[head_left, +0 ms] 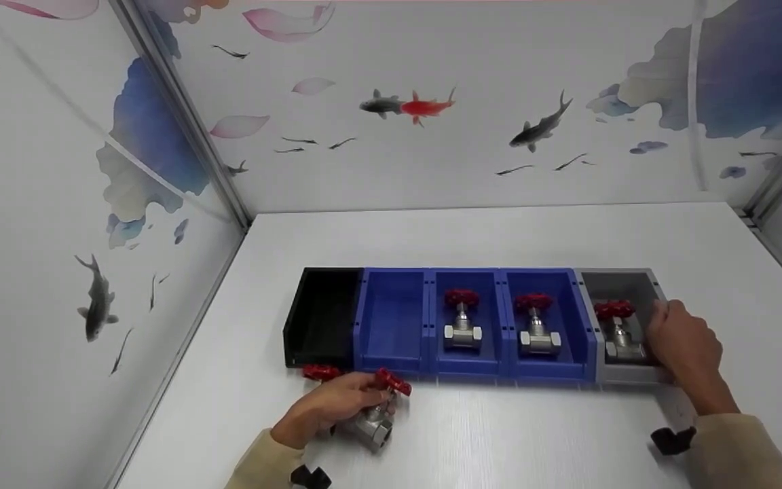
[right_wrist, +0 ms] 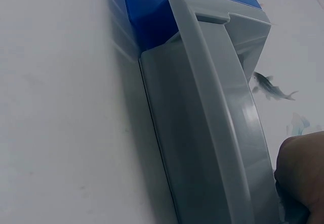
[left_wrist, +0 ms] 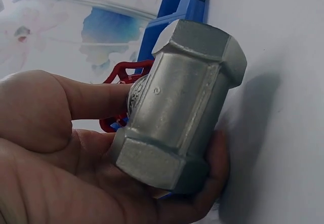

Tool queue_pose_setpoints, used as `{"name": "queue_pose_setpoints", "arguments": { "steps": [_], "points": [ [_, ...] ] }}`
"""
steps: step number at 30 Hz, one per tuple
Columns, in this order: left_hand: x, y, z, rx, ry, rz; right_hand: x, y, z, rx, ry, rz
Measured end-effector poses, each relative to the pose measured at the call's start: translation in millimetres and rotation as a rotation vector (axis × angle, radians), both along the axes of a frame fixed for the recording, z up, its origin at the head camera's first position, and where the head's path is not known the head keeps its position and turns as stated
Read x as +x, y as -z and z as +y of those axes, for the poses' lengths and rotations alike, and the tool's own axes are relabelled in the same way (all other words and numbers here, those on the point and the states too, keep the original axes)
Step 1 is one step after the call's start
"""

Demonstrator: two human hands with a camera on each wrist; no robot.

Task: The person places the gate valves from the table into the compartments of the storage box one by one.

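Observation:
My left hand grips a gate valve with a red handwheel, above the table in front of the bins. In the left wrist view its silver hexagonal-ended body lies between thumb and fingers. Behind that hand a second red handwheel shows by the black bin; the rest of it is hidden. At the far right, my right hand is curled over the right wall of the grey bin, its fingertips hidden. Inside this bin lies another valve, close to the hand.
Three blue bins stand joined between the black and grey ones. The left blue bin holds nothing; the middle one has a valve, and so does the right one. Printed panels enclose the white table.

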State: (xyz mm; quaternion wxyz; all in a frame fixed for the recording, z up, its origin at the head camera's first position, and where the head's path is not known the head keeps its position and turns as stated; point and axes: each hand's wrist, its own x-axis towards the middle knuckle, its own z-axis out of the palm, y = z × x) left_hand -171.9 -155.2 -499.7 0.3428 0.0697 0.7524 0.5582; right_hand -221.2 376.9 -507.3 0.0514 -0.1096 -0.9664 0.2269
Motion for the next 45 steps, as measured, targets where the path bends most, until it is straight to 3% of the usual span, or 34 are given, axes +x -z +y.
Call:
{"name": "queue_pose_setpoints", "arguments": {
  "steps": [9,14,21,30,45],
  "points": [
    [2.3,1.3,3,0.005,-0.007,0.003,-0.1,-0.1,0,-0.004,-0.001,-0.018],
    [4.1,-0.4,4,-0.050,-0.029,0.018,-0.4,0.2,0,-0.007,-0.005,-0.028],
    [6.7,-3.0,5,0.028,-0.019,-0.021,1.0,0.7,-3,-0.005,-0.002,0.022],
    [6.8,-10.3,5,0.080,-0.017,-0.041,0.7,0.0,-3,-0.003,0.005,0.001],
    [6.7,-29.3,4,0.022,0.014,0.044,0.3,0.2,-2,0.000,0.008,-0.006]
  ]
}}
